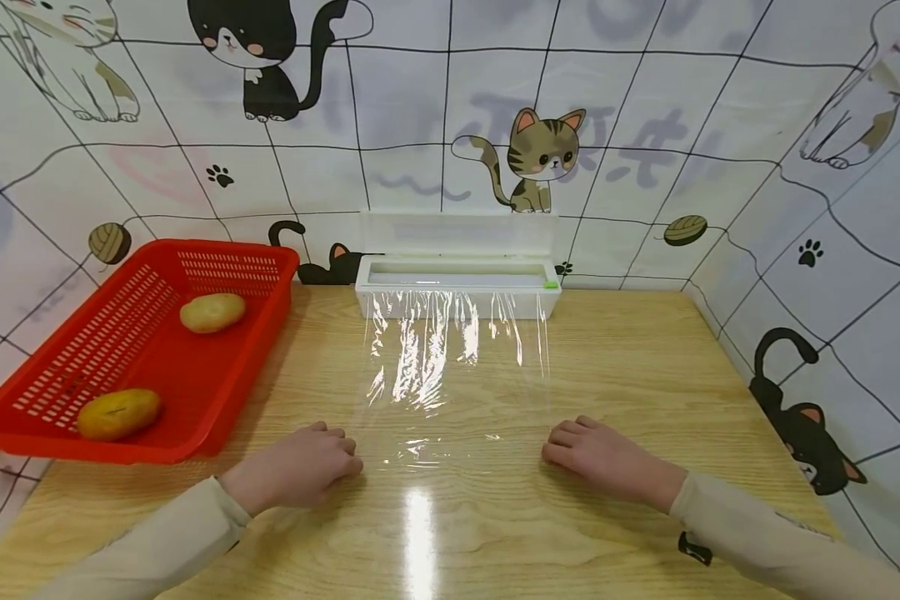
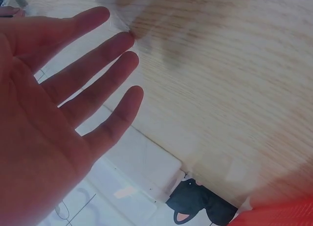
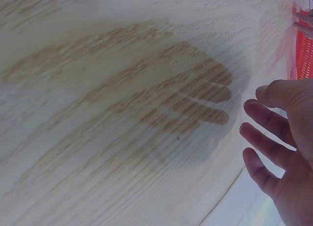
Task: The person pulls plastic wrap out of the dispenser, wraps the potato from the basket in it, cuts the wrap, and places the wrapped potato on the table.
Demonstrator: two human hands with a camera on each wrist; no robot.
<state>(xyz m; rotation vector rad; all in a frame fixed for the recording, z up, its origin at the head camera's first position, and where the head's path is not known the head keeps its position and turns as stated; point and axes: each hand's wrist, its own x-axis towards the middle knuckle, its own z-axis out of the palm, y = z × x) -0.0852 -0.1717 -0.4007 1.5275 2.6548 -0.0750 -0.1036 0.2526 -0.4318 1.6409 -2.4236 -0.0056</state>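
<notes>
A transparent sheet of cling film (image 1: pixel 427 375) stretches from a white dispenser box (image 1: pixel 457 302) toward the person. The box lid stands raised behind it. At the sheet's left front corner, the left hand (image 1: pixel 300 467) holds the film with thumb and index finger, while its other fingers are extended. Opposite it, the right hand (image 1: pixel 607 462) pinches the right front corner between thumb and index finger. In the right wrist view, its remaining fingers (image 3: pixel 266 143) are spread and slightly bent. Crinkled film (image 2: pixel 120 23) shows by the left thumb and index tips.
A red plastic basket (image 1: pixel 262 367) stands on the left side of the wooden table (image 1: pixel 630 367), holding two potato-like items, one pale (image 1: pixel 212 312) and one yellower (image 1: pixel 118 414). A cat-patterned covering (image 1: pixel 405 108) rises behind the table and along its sides. A small green piece (image 1: pixel 551 285) sits at the box's right end.
</notes>
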